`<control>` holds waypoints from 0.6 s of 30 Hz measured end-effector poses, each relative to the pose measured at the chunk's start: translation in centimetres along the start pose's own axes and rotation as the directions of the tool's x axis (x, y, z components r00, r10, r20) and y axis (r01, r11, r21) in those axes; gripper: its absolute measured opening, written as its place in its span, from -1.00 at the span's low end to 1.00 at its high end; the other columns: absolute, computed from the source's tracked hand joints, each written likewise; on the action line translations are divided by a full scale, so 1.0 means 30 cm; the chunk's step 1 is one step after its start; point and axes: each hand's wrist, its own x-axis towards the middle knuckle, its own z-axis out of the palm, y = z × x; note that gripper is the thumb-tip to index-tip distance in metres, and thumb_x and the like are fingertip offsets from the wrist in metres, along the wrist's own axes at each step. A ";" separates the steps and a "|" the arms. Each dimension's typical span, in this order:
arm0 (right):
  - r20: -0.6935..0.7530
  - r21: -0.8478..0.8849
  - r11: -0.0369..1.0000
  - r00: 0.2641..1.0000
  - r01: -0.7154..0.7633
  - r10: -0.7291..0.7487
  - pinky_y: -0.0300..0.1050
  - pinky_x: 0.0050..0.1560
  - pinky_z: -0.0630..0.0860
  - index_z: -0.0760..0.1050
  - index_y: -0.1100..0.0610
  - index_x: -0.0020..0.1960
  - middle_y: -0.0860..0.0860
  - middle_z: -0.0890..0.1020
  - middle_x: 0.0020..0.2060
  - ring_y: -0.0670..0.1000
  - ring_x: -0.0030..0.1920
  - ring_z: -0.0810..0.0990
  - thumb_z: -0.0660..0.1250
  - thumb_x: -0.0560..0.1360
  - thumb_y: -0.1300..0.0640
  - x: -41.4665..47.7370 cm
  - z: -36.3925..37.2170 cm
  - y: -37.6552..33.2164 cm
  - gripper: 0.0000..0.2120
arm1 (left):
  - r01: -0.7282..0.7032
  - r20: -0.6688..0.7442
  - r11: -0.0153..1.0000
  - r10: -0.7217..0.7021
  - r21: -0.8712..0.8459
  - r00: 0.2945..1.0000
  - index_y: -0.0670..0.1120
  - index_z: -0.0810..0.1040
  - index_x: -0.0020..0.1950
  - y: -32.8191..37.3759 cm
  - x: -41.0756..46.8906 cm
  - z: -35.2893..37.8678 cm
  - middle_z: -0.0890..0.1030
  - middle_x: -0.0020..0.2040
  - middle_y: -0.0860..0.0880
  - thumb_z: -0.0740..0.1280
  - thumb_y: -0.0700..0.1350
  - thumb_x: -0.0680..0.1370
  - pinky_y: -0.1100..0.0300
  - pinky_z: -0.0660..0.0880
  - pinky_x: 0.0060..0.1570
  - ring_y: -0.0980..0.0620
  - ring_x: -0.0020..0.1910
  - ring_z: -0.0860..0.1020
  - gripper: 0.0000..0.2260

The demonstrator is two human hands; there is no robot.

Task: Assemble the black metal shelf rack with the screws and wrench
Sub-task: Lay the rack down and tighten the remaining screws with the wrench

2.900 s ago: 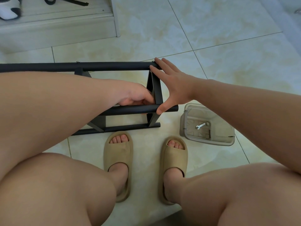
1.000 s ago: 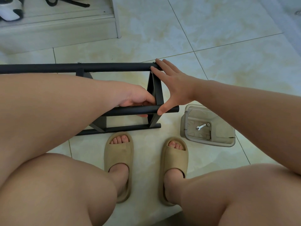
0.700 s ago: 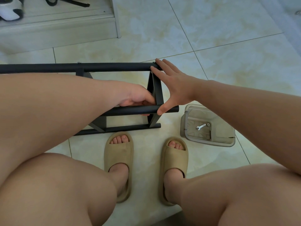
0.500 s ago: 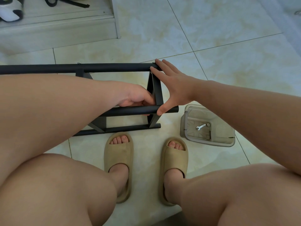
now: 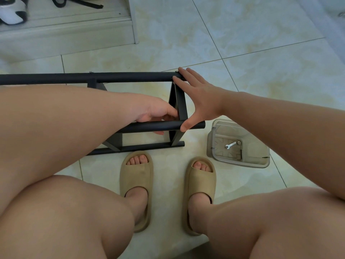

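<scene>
Left hand: fingers curled round the middle tube of the black metal shelf rack, just beside its end frame.
Right hand: spread and released, fingertips on the top tube's end, thumb pressing the middle tube.
Rack: on the tiled floor, just beyond two tan slippers.
Wrench: lying in a clear plastic container, right of the rack.

We curl our left hand round a tube of the rack, forearm reaching in from the left. We spread our right hand wide, straight fingers and thumb pressing the rack's end.
</scene>
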 end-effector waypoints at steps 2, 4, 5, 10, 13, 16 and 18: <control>0.001 0.001 1.000 1.000 0.000 0.000 0.07 0.57 -0.08 -0.25 0.03 0.65 -0.02 -0.30 0.62 0.02 0.60 -0.34 0.44 0.10 -0.57 0.000 -0.001 0.000 0.44 | -0.012 -0.011 1.000 0.012 0.003 1.000 -0.07 0.61 0.22 0.000 0.003 0.004 0.66 -0.04 -0.01 0.33 -0.06 0.60 0.05 0.56 0.09 0.04 -0.05 0.59 -0.77; 0.002 0.000 1.000 1.000 -0.001 0.001 0.08 0.57 -0.07 -0.25 0.03 0.65 -0.01 -0.30 0.62 0.02 0.60 -0.34 0.43 0.09 -0.58 -0.001 -0.001 -0.002 0.44 | -0.024 -0.016 1.000 0.024 0.010 1.000 -0.13 0.60 0.25 0.003 0.004 0.005 0.65 0.00 -0.06 0.33 -0.10 0.60 0.07 0.56 0.09 0.00 -0.03 0.58 -0.74; 0.004 0.000 1.000 1.000 -0.001 0.001 0.09 0.57 -0.07 -0.25 0.03 0.65 -0.01 -0.30 0.62 0.02 0.60 -0.34 0.43 0.09 -0.58 -0.001 -0.002 -0.002 0.44 | -0.028 -0.015 1.000 0.029 0.013 0.999 -0.15 0.60 0.25 0.005 0.004 0.006 0.64 0.00 -0.07 0.32 -0.11 0.60 0.08 0.56 0.07 0.00 -0.05 0.57 -0.74; -0.004 -0.003 1.000 1.000 0.004 -0.004 0.06 0.57 -0.09 -0.24 0.03 0.65 0.00 -0.29 0.62 0.03 0.60 -0.33 0.45 0.11 -0.56 0.000 0.000 -0.002 0.43 | -0.050 -0.008 0.999 0.050 0.018 0.999 -0.19 0.59 0.21 0.007 0.004 0.005 0.63 -0.17 -0.07 0.28 -0.18 0.61 0.12 0.53 -0.08 0.01 -0.24 0.56 -0.79; -0.006 -0.006 1.000 1.000 0.006 -0.006 0.06 0.57 -0.09 -0.24 0.04 0.65 0.01 -0.29 0.62 0.04 0.61 -0.33 0.46 0.12 -0.55 0.000 0.001 -0.002 0.43 | -0.069 0.008 0.998 0.069 0.010 0.998 -0.19 0.59 0.19 0.006 0.004 0.003 0.64 -0.18 -0.08 0.28 -0.21 0.61 0.14 0.53 -0.12 0.01 -0.26 0.57 -0.80; -0.003 -0.007 1.000 1.000 0.003 -0.003 0.08 0.57 -0.08 -0.24 0.04 0.65 0.00 -0.29 0.62 0.04 0.61 -0.33 0.45 0.11 -0.56 0.000 -0.001 -0.002 0.43 | -0.088 0.026 0.996 0.088 0.014 0.996 -0.19 0.59 0.17 0.006 0.004 0.002 0.64 -0.21 -0.07 0.27 -0.23 0.61 0.14 0.53 -0.14 0.03 -0.28 0.58 -0.82; -0.003 -0.008 1.000 1.000 0.003 -0.003 0.08 0.57 -0.07 -0.24 0.04 0.65 0.01 -0.29 0.62 0.04 0.61 -0.33 0.46 0.11 -0.56 0.000 -0.002 -0.003 0.43 | -0.101 0.036 0.995 0.101 0.012 0.994 -0.17 0.59 0.10 0.005 0.002 -0.001 0.65 -0.26 -0.04 0.26 -0.25 0.60 0.17 0.53 -0.20 0.05 -0.33 0.59 -0.85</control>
